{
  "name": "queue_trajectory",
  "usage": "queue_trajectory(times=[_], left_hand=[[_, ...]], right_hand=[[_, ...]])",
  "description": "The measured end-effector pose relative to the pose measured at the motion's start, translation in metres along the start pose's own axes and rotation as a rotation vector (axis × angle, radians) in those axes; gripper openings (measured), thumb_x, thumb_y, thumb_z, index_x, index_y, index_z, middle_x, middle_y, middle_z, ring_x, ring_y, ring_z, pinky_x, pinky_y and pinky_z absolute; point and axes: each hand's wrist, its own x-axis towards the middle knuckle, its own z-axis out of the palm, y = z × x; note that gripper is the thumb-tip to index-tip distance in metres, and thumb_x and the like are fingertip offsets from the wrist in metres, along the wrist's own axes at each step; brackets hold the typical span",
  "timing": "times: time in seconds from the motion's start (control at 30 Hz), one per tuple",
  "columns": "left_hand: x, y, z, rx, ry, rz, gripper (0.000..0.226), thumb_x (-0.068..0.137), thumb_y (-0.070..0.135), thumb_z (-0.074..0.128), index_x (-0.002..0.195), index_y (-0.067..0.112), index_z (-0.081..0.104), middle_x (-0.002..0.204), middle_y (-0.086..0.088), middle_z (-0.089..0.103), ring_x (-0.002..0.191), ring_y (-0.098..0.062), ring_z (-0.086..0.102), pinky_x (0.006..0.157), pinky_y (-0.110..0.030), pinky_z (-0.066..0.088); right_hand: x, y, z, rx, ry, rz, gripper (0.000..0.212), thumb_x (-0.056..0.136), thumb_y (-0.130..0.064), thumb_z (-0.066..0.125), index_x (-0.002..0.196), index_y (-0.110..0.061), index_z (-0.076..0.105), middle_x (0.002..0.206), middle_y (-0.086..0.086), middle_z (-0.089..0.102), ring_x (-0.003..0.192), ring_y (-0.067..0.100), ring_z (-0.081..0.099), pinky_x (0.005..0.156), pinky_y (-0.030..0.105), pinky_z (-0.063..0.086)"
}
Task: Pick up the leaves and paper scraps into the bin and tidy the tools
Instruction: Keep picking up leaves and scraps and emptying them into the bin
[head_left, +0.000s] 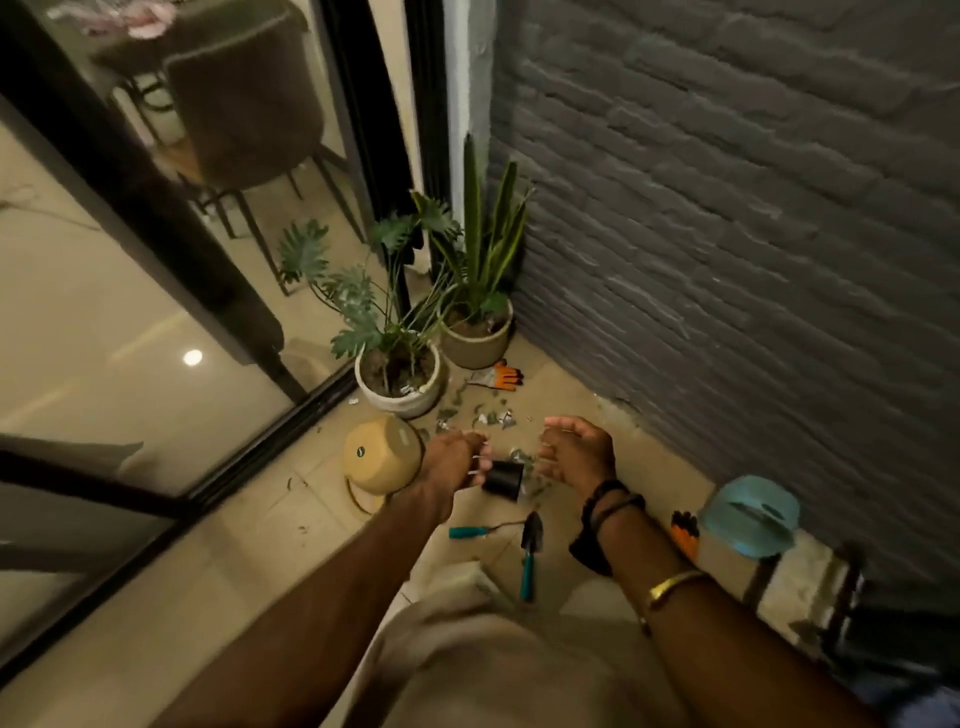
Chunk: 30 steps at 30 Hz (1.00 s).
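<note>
While both arms are reaching over the floor, L hand (451, 458) is hovering w/ fingers curled down; can't tell if it's gripping anything. R hand (575, 453) is hanging loosely curled, nothing seen in it. Btwn them a black pot (503, 480) is lying on its side. Just beyond, leaves & paper scraps (491, 417) are lying scattered; trowel (530, 555) and hand fork (474, 531) are lying nearer the person, teal bin (748, 515) sitting by the wall.

No writing here can be read. The tan pot (382, 454), just left of the left hand (452, 457), bears a small dark oval mark (360, 451), too blurred to make out.
</note>
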Motion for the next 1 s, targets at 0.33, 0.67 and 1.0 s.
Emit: queue_trajectory(times=[0.33,0.67,1.0], left_hand=[[0.072,0.041,0.0,-0.074,0.14,-0.084,0.016,0.099,0.015,0.054,0.111,0.012,0.064,0.091,-0.004,0.066,0.068,-0.011,0.06,0.057,-0.024,0.05],[0.238,0.046,0.061,-0.136,0.389,-0.153,0.007,0.094,0.012,0.062,0.094,0.017,0.066,0.096,-0.004,0.069,0.083,-0.017,0.063,0.062,-0.026,0.048],[0.52,-0.086,0.119,-0.305,0.542,-0.182,0.006,0.095,0.015,0.062,0.091,0.016,0.067,0.083,-0.004,0.067,0.075,-0.021,0.061,0.064,-0.034,0.05]], right_hand=[[0.097,-0.079,0.047,-0.275,-0.25,-0.014,0.01,0.092,-0.008,0.064,0.093,-0.017,0.068,0.082,0.005,0.067,0.071,0.016,0.064,0.066,0.036,0.06],[0.309,-0.076,0.089,-0.736,-0.487,-0.099,0.017,0.086,-0.022,0.068,0.082,-0.039,0.069,0.091,-0.013,0.07,0.091,0.016,0.069,0.08,0.044,0.061],[0.603,0.096,0.14,-1.102,-0.579,-0.425,0.017,0.091,-0.016,0.066,0.102,-0.008,0.076,0.106,0.012,0.073,0.103,0.03,0.063,0.085,0.028,0.046]])
